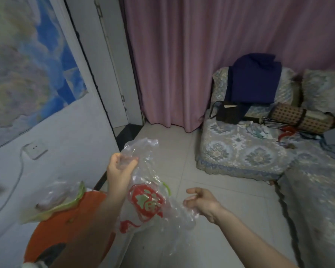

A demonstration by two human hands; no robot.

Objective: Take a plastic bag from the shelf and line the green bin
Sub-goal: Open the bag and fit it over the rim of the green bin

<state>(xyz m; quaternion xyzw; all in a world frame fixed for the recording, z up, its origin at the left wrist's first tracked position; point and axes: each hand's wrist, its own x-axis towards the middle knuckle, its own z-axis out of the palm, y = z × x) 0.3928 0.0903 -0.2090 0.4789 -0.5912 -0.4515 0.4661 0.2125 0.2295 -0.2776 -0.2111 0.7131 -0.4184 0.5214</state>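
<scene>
1. A clear plastic bag [149, 198] with red print hangs crumpled over the tiled floor [211, 190].
2. The left hand [120, 169] pinches its upper edge.
3. The right hand [202, 203] grips its lower part, fingers curled.
4. An orange round stool [52, 225] stands at lower left.

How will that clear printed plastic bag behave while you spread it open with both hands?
The clear plastic bag looks floppy: it hangs crumpled and creased from the left hand. It is probably very light, since a fingertip pinch holds it up. Its glossy film may slip, and the right hand sits at its lower edge, though its grip is unclear.
</scene>
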